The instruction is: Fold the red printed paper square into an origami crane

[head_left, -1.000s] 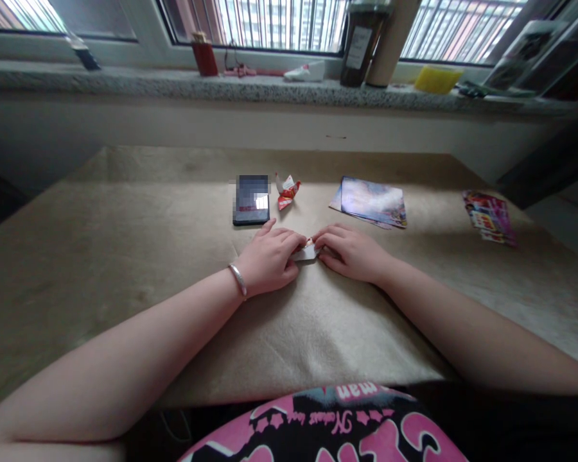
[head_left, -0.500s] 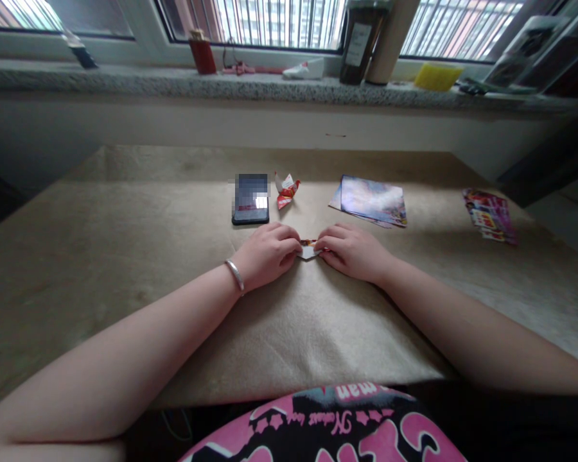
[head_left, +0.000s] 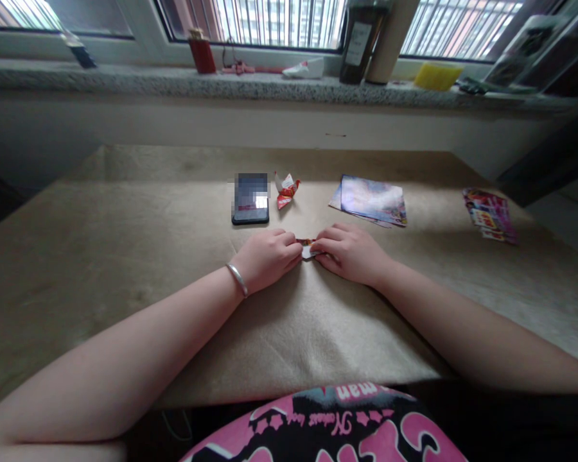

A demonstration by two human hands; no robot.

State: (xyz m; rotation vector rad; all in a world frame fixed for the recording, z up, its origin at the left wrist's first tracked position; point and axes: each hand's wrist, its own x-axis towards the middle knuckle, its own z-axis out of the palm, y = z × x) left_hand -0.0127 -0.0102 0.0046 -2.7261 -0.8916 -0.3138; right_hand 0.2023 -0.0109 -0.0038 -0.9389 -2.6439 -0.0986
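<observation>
Between my two hands, low on the table, is a small piece of folded paper [head_left: 307,251], white in front with a red and dark printed edge behind. My left hand [head_left: 268,259], with a silver bangle at the wrist, has its fingers closed on the paper's left end. On the right end, my right hand [head_left: 351,254] presses with its fingertips and thumb together. Both hands cover most of the paper. Just beyond them lies a red and white folded paper bird [head_left: 287,190], with a smartphone [head_left: 250,200] to its left.
Printed sheets [head_left: 373,200] lie in a loose stack at the back right, and a fan of pink and red cards [head_left: 490,215] sits farther right. The tan table [head_left: 125,256] reaches toward a stone windowsill [head_left: 149,82] holding a red lighter [head_left: 201,52], a dark jar [head_left: 359,48] and a yellow block [head_left: 437,76].
My left hand has shifted slightly down and its fingers have drawn together. The right fingertips have moved a little inward over the paper. The other things have stayed put.
</observation>
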